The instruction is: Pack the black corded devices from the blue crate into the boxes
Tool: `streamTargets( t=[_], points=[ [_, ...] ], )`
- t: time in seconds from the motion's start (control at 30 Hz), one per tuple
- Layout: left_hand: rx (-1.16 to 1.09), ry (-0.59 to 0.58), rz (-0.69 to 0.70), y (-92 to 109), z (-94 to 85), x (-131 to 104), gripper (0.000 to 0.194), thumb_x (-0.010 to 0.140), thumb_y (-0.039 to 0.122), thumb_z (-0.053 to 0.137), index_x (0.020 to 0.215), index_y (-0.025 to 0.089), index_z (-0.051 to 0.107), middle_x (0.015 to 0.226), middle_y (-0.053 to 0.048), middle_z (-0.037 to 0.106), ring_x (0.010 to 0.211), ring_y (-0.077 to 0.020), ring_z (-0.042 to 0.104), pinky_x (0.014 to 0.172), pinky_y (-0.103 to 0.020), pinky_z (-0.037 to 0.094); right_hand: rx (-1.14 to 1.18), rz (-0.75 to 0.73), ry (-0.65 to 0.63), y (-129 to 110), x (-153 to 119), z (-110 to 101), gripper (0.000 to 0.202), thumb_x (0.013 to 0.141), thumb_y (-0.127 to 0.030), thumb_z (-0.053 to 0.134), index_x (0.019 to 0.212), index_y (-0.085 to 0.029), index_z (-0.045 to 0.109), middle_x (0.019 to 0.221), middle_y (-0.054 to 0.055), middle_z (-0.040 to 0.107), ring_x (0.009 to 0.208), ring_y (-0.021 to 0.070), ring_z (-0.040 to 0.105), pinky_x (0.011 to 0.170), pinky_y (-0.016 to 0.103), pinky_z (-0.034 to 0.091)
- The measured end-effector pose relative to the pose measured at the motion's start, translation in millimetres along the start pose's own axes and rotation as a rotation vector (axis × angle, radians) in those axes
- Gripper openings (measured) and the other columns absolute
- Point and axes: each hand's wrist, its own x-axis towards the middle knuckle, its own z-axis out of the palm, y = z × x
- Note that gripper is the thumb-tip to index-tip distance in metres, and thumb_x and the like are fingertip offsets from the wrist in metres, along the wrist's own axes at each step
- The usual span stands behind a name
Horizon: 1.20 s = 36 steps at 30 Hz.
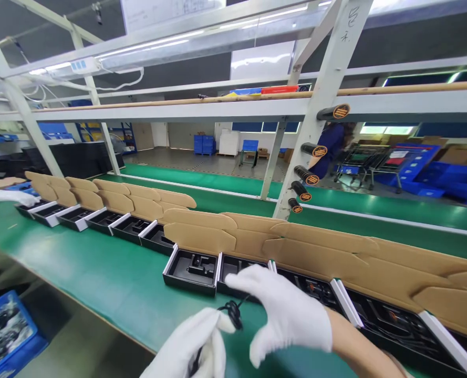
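My left hand (196, 344), in a white glove, pinches a small coiled black cable (234, 314) over the near side of the green table. Its fingers are curled, and more of something dark shows inside the palm. To the right, my right hand (286, 310), also gloved, has thumb and fingers spread in a C shape. A short strand of the cable runs up toward it, but I see no grip there. Behind the hands stands an open box (192, 270) with a black insert and a raised cardboard lid. Another open box (237, 265) is partly covered by my right hand.
A row of open boxes (126, 226) stretches left, where a co-worker's gloved hand (16, 198) reaches in. Boxes at right hold cables (398, 325). A white post (320, 105) carries several black rolls (314, 150). A blue bin (10, 336) sits below the table edge.
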Motion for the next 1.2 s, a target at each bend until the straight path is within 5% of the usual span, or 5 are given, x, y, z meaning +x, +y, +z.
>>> streamTargets(
  t=[0.13, 0.27, 0.57, 0.8, 1.2],
  points=[
    [0.366, -0.049, 0.084, 31.9, 11.2, 29.9, 0.035, 0.089, 0.052, 0.049, 0.089, 0.020, 0.064, 0.058, 0.002, 0.061, 0.037, -0.0080, 0.032, 0.039, -0.024, 0.024, 0.074, 0.151, 0.150, -22.0, -11.6, 0.4, 0.023, 0.085, -0.025, 0.060, 0.108, -0.023, 0.063, 0.092, 0.003, 0.070, 0.081, 0.0183, 0.064, 0.074, 0.030, 0.050],
    [0.769, 0.196, 0.416, 49.9, 8.9, 76.9, 0.025, 0.088, 0.039, 0.044, 0.085, 0.023, 0.063, 0.101, -0.005, 0.067, 0.092, -0.0205, 0.057, 0.087, -0.032, 0.044, 0.384, 0.403, 0.213, -4.5, -13.2, -4.3, 0.019, 0.083, -0.019, 0.050, 0.100, -0.024, 0.056, 0.085, -0.001, 0.071, 0.075, 0.0169, 0.067, 0.069, 0.030, 0.053],
    [0.702, -0.363, 0.116, 48.2, 37.9, 134.4, 0.047, 0.092, 0.056, 0.023, 0.067, 0.024, 0.047, 0.046, 0.005, 0.045, 0.048, -0.0167, 0.053, 0.069, -0.035, 0.050, 0.137, 0.373, 0.341, 36.9, -20.4, 10.1, 0.048, 0.086, -0.022, 0.045, 0.134, -0.021, 0.049, 0.096, 0.004, 0.069, 0.083, 0.0190, 0.066, 0.080, 0.036, 0.054],
    [0.901, -0.443, 0.048, 58.3, 18.9, 152.2, 0.055, 0.082, 0.072, 0.044, 0.098, 0.025, 0.067, 0.086, -0.001, 0.068, 0.046, -0.0101, 0.045, 0.044, -0.024, 0.031, -0.308, 0.393, 0.123, 54.0, -24.6, 10.8, 0.018, 0.085, -0.020, 0.054, 0.091, -0.022, 0.071, 0.092, 0.005, 0.070, 0.083, 0.0211, 0.064, 0.074, 0.033, 0.050],
    [1.638, -0.146, 0.458, -10.9, -7.6, 181.9, 0.068, 0.090, 0.068, 0.033, 0.098, 0.014, 0.074, 0.097, -0.020, 0.067, 0.096, -0.0384, 0.058, 0.085, -0.051, 0.039, -0.458, 0.462, -0.315, 82.1, 4.8, 35.3, 0.019, 0.076, -0.035, 0.071, 0.078, -0.018, 0.080, 0.087, 0.015, 0.072, 0.091, 0.0322, 0.065, 0.077, 0.038, 0.049]
  ],
)
